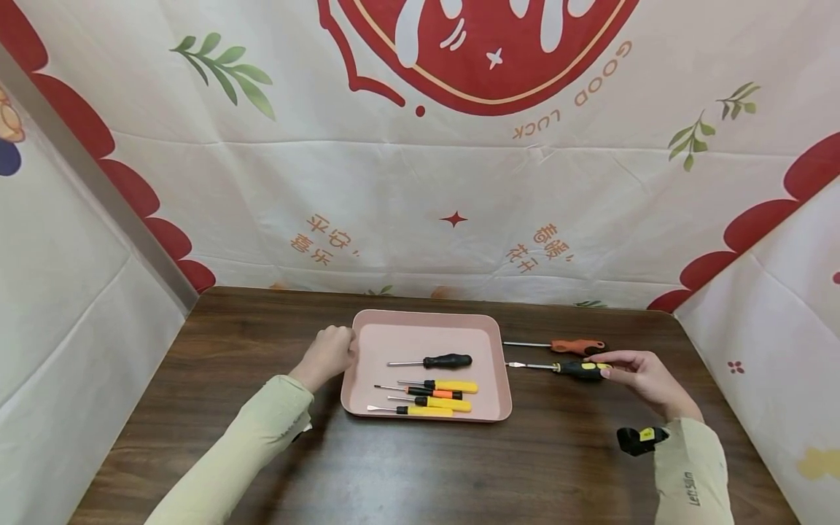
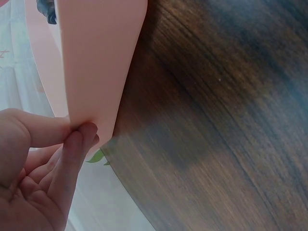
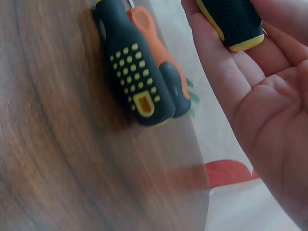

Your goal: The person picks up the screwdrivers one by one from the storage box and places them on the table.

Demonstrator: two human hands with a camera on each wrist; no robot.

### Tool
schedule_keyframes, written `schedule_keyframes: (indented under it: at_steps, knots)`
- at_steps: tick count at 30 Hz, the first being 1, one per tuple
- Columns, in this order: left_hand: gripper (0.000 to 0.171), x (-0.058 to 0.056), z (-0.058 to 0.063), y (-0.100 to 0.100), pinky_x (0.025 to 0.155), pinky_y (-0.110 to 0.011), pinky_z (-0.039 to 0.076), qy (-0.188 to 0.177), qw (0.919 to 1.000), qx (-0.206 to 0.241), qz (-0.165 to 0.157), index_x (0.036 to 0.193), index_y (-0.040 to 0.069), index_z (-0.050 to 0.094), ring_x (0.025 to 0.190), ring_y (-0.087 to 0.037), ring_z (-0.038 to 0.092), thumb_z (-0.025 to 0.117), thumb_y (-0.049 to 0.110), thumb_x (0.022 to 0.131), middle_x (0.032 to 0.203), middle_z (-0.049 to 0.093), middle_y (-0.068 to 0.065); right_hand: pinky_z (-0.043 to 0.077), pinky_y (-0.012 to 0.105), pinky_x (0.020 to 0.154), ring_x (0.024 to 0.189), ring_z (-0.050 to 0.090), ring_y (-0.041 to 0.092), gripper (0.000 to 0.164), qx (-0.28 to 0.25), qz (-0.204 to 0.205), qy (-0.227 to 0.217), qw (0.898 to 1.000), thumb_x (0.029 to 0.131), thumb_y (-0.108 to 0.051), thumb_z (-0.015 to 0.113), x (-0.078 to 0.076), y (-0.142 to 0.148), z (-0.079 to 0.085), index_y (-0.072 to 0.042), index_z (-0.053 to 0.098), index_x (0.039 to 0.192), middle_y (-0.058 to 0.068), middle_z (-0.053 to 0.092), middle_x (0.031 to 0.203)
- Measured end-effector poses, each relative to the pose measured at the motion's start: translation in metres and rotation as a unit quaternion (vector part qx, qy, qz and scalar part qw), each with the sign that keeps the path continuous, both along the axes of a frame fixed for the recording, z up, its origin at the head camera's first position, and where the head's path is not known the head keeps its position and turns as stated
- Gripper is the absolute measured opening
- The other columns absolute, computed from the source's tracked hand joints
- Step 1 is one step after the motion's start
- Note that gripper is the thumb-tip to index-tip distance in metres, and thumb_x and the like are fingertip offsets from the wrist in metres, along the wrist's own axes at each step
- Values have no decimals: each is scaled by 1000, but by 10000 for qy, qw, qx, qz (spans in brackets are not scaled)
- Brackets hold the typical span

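My left hand pinches the left rim of a pink tray; the left wrist view shows thumb and fingertips on its wall. On the right, my right hand holds a black-and-yellow screwdriver by the handle between thumb and fingers. Beside it in the right wrist view lie another black screwdriver with yellow dots and an orange-and-black screwdriver on the table. From the head, the two black-and-yellow handles overlap and are hard to tell apart.
Inside the tray lie a black screwdriver, an orange-and-black one and several yellow-handled ones, such as the lowest screwdriver. The brown wooden table meets printed cloth at the back and sides.
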State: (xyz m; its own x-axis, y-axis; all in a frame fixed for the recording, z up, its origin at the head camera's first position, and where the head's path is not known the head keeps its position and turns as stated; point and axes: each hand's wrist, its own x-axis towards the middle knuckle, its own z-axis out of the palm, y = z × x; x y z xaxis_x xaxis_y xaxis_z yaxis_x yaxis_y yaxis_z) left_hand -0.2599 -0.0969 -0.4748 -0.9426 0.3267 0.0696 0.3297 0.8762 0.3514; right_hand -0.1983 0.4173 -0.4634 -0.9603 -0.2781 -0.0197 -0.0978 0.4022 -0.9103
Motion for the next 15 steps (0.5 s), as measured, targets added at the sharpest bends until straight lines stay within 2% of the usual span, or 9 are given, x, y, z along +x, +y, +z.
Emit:
schedule_keyframes:
  at_steps: [4,12,15]
  knots:
    - [21,0,-1,-1,46,-29,35,38,10000,-3,-27,56,8,48,50,-16,37,60,-5,68,51,45,-2,48,21,67,84,56,-4,25,255,-119,18,9996,84,-3,59,2,4,-6,8,61,107,-18,64,99]
    - [20,-1,0,0,46,-30,36,26,10000,-47,-21,57,7,50,50,-16,38,60,-6,68,51,47,-3,46,23,62,73,52,0,24,242,-75,-194,9995,85,-2,58,5,7,-13,7,61,107,-16,64,97]
    - [19,-1,-1,0,46,-29,35,16,10000,-47,-9,57,7,50,50,-16,38,60,-6,68,51,47,-2,47,23,63,73,53,0,25,256,-190,-343,9989,85,-4,59,6,8,-14,6,62,107,-17,64,96]
